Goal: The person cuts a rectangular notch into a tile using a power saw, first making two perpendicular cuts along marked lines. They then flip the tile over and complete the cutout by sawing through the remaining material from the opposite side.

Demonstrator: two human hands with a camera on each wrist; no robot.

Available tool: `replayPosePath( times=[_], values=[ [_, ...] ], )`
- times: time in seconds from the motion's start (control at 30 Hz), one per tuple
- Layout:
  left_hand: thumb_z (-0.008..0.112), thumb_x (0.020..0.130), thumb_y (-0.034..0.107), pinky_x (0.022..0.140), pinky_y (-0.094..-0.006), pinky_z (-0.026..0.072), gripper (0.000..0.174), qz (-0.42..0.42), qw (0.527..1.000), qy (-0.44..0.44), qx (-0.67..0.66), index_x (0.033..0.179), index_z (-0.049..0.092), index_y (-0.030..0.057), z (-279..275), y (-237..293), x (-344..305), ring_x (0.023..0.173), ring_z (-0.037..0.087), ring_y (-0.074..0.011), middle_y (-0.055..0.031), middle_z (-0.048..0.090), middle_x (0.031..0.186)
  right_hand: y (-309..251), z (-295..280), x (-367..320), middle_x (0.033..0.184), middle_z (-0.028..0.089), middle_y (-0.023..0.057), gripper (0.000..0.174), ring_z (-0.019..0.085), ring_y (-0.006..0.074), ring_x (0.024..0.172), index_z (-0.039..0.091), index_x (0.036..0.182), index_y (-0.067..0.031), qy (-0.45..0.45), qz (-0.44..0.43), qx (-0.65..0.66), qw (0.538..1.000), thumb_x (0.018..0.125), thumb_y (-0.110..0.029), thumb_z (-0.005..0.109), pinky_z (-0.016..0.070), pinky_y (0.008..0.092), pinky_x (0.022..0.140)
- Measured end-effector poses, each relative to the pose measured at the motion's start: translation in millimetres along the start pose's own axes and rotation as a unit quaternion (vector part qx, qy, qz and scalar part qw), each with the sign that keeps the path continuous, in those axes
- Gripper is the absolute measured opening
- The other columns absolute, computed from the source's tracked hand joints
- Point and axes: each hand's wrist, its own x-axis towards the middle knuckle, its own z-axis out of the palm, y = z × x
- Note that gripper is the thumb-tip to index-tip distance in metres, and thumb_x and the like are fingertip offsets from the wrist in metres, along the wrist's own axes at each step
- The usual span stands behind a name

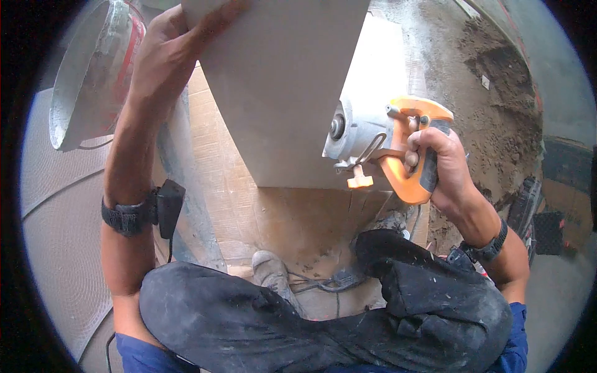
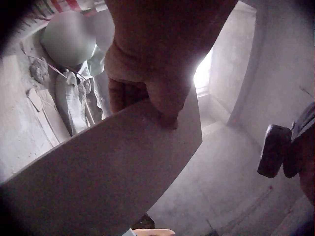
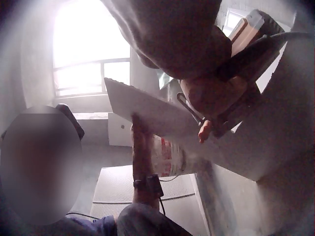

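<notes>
A large grey tile (image 1: pixel 280 93) stands tilted in front of the person, its lower edge near the cardboard. At its upper left edge the left hand (image 1: pixel 171 46) grips it; the left wrist view shows the thumb on the tile's face (image 2: pixel 113 167) and the fingers over the edge. The right hand (image 1: pixel 444 155) is wrapped around the black-and-orange handle of a handheld power saw (image 1: pixel 367 127). The saw's grey metal body, with an orange wing knob (image 1: pixel 360 178), lies right at the tile's right edge. Its blade is hidden.
Cardboard (image 1: pixel 217 143) covers the floor under the tile. A white bucket (image 1: pixel 93 81) with red marks lies at upper left, above textured panels (image 1: pixel 59 193). Loose dirt (image 1: pixel 497 105) spreads to the right. A cable (image 1: pixel 336 283) runs by the person's shoe (image 1: pixel 270 270), between the knees.
</notes>
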Motion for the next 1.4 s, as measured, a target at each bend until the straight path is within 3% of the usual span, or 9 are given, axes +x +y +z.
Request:
replayPosePath(
  times=[0.07, 0.2, 0.3, 0.5, 0.7, 1.0, 1.2, 1.27, 1.4],
  values=[
    [0.067, 0.097, 0.041, 0.095, -0.0326, 0.0482, 0.052, 0.066, 0.996, -0.03, -0.059, 0.13, 0.064, -0.0004, -3, -11, 3, 0.107, 0.064, -0.0164, -0.0089, 0.071, 0.12, -5, -5, 0, 0.069, 0.058, 0.0037, 0.014, 0.057, 0.0125, 0.055, 0.058, 0.098, -0.0047, 0.003, -0.005, 0.004, 1.0, 0.084, -0.008, 0.06, 0.0497, 0.0273, 0.054],
    [0.066, 0.098, 0.04, 0.098, -0.0327, 0.0467, 0.052, 0.035, 0.998, -0.029, -0.032, 0.131, 0.064, -0.0003, 0, 0, -3, 0.109, 0.063, -0.0165, -0.0085, 0.069, 0.122, -15, -22, -2, 0.067, 0.058, 0.0038, 0.015, 0.058, 0.012, 0.056, 0.058, 0.099, -0.0042, 0.013, -0.033, 0.002, 0.999, 0.084, -0.008, 0.06, 0.0492, 0.0264, 0.054],
    [0.068, 0.096, 0.042, 0.09, -0.0321, 0.0521, 0.049, 0.103, 0.993, -0.016, -0.05, 0.122, 0.068, 0.0004, 11, 14, -9, 0.098, 0.068, -0.0178, -0.0091, 0.073, 0.106, -17, -37, -2, 0.069, 0.058, 0.0037, 0.017, 0.058, 0.0119, 0.057, 0.058, 0.101, -0.004, 0.021, -0.032, 0.02, 0.999, 0.085, -0.009, 0.06, 0.0499, 0.0267, 0.055],
    [0.066, 0.097, 0.041, 0.091, -0.0305, 0.0509, 0.051, 0.058, 0.998, -0.006, 0.001, 0.128, 0.065, 0.0018, 4, 8, -6, 0.102, 0.067, -0.0173, -0.0078, 0.071, 0.115, -16, -45, -9, 0.071, 0.059, 0.0034, 0.017, 0.058, 0.0121, 0.057, 0.058, 0.101, -0.0046, 0.024, -0.036, 0.041, 0.998, 0.085, -0.009, 0.061, 0.051, 0.0273, 0.055],
    [0.066, 0.096, 0.044, 0.103, -0.0338, 0.0437, 0.055, 0.052, 0.998, 0.016, -0.013, 0.134, 0.063, 0.0049, -4, -10, 0, 0.116, 0.061, -0.0192, -0.0083, 0.067, 0.125, -9, -30, -7, 0.072, 0.059, 0.0031, 0.015, 0.057, 0.0118, 0.057, 0.059, 0.098, -0.0041, -0.015, -0.01, 0.029, 0.999, 0.084, -0.007, 0.061, 0.049, 0.0266, 0.055],
    [0.066, 0.084, 0.069, 0.109, -0.0402, 0.0388, 0.083, 0.013, 0.998, 0.029, 0.046, 0.136, 0.062, 0.0046, -2, -13, 5, 0.12, 0.06, -0.0273, -0.013, 0.066, 0.127, -7, -23, 2, 0.071, 0.059, 0.0031, 0.01, 0.056, 0.0115, 0.055, 0.059, 0.093, -0.0051, -0.023, -0.002, 0.022, 0.999, 0.084, -0.008, 0.062, 0.0467, 0.0265, 0.054],
    [0.068, 0.089, 0.06, 0.099, -0.0367, 0.0436, 0.072, -0.011, 1.0, 0.027, 0.007, 0.129, 0.064, -0.0006, 11, 7, 0, 0.107, 0.062, -0.0209, -0.0112, 0.07, 0.113, -13, -40, 2, 0.07, 0.06, 0.003, 0.012, 0.057, 0.0113, 0.055, 0.06, 0.095, -0.0047, -0.014, -0.032, 0.032, 0.999, 0.085, -0.009, 0.063, 0.0478, 0.0268, 0.054],
    [0.068, 0.092, 0.054, 0.092, -0.0321, 0.0451, 0.065, 0.004, 0.998, 0.069, 0.0, 0.124, 0.066, -0.0021, 23, 11, 2, 0.098, 0.062, -0.0157, -0.0081, 0.07, 0.104, -19, -53, 1, 0.07, 0.06, 0.003, 0.013, 0.057, 0.0113, 0.055, 0.06, 0.097, -0.0043, -0.002, -0.04, 0.036, 0.999, 0.085, -0.01, 0.063, 0.0486, 0.0269, 0.053],
    [0.066, 0.095, 0.053, 0.082, -0.0266, 0.0442, 0.057, -0.034, 0.992, 0.053, -0.112, 0.114, 0.068, -0.0009, 37, -1, 16, 0.086, 0.059, -0.0104, -0.0034, 0.068, 0.094, -29, -81, 0, 0.072, 0.06, 0.0028, 0.021, 0.059, 0.0111, 0.058, 0.06, 0.104, -0.0032, 0.028, -0.053, 0.051, 0.997, 0.085, -0.011, 0.062, 0.0516, 0.0265, 0.053]
  ],
)
